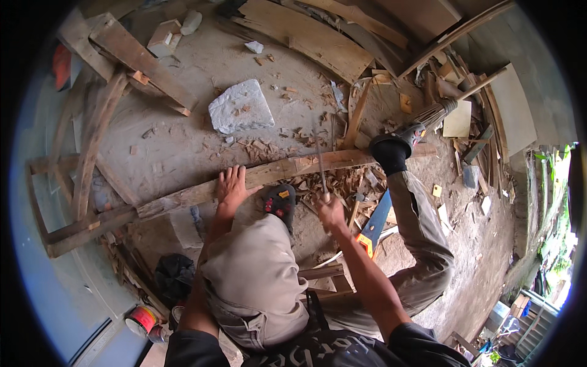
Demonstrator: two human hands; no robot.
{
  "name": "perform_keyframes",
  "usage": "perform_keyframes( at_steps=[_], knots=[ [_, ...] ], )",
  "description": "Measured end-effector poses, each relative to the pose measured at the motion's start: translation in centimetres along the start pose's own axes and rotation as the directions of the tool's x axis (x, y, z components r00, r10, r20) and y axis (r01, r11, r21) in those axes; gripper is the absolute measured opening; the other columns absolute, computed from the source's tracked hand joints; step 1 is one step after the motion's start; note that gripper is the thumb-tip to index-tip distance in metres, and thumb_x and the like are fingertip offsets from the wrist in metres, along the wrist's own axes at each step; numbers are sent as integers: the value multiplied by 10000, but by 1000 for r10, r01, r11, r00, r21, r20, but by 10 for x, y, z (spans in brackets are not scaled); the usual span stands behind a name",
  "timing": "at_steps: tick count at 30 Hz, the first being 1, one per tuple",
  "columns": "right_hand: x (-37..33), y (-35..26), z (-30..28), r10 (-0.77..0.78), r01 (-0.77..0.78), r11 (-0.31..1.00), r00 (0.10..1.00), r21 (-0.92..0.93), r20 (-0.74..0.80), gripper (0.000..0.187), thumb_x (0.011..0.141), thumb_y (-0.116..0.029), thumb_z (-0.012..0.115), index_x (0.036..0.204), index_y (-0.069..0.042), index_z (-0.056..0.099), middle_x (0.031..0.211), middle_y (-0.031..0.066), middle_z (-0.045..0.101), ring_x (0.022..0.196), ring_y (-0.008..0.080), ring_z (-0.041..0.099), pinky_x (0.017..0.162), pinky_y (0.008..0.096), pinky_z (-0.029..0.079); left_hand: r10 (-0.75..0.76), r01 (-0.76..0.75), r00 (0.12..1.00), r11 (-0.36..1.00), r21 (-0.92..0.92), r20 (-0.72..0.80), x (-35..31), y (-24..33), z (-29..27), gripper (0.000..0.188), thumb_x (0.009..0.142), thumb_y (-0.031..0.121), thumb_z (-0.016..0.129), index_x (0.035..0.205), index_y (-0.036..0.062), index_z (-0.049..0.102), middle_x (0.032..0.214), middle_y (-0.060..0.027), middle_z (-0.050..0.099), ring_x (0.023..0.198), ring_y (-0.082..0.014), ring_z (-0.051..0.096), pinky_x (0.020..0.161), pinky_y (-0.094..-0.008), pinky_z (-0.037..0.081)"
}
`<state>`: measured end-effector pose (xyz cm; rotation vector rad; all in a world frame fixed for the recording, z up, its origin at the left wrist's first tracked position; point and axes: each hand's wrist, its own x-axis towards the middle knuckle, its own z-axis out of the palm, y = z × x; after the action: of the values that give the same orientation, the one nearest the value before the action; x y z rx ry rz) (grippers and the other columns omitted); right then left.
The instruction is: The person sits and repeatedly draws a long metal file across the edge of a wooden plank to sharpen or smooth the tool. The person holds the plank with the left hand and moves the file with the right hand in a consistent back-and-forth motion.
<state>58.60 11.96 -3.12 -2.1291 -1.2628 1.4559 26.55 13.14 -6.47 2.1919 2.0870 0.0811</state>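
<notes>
A long, rough wooden beam (263, 173) lies across the floor in front of me. My left hand (232, 185) is on its near side, fingers spread and pressed against the wood. In my right hand (331, 211) is the handle of a long, thin-bladed knife (322, 166), its blade seen almost edge-on and slightly blurred, pointing away from me across the beam. Near the blade, a paler chipped patch (304, 163) shows on the beam. My right foot, in a dark shoe (391, 148), is at the beam's right part.
A handsaw (377, 217) with an orange handle and a hammer-like tool (354, 208) lie right of my right hand, among wood chips. Beyond the beam sits a pale stone block (241, 107). Wooden frame pieces (98, 140) stand at left; boards (306, 40) lie at the back, beside a broom (434, 113).
</notes>
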Motion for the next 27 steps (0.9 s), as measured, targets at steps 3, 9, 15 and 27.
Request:
perform_keyframes(
  at_steps=[3, 9, 15, 27],
  knots=[
    [7, -106, -41, -450, 465, 878, 883, 116, -134, 337, 872, -324, 637, 781, -2, 597, 594, 120, 523, 569, 220, 525, 566, 408, 445, 5, -4, 1000, 1000, -2, 21, -1, -5, -2, 793, 711, 692, 701, 1177, 73, 536, 1177, -108, 549, 1101, -282, 506, 939, -459, 380],
    [-56, -298, -102, -724, 753, 324, 587, 573, -362, 186, 880, -148, 664, 792, -68, 521, 597, 2, 528, 460, 88, 447, 444, 233, 380, -47, 48, 998, 999, 24, -33, -6, -18, 0, 802, 693, 690, 714, 1163, 67, 527, 1187, -117, 550, 1112, -289, 509, 949, -469, 376],
    [27, 24, 21, 149, -143, 987, 985, -80, 83, 241, 852, -214, 605, 855, 26, 633, 755, 134, 630, 643, 285, 603, 588, 413, 472, 15, -14, 1000, 1000, 17, -23, 8, -4, 5, 858, 691, 736, 683, 1188, 55, 525, 1202, -125, 548, 1138, -291, 505, 999, -487, 352],
    [60, -84, -15, -609, 593, 765, 793, -250, 19, 198, 853, -227, 622, 732, -70, 621, 644, 112, 548, 583, 273, 562, 530, 414, 489, -2, 2, 999, 1000, -1, 46, 4, -6, 8, 828, 706, 702, 698, 1193, 60, 504, 1234, -115, 537, 1156, -285, 486, 1000, -468, 347]
  ],
)
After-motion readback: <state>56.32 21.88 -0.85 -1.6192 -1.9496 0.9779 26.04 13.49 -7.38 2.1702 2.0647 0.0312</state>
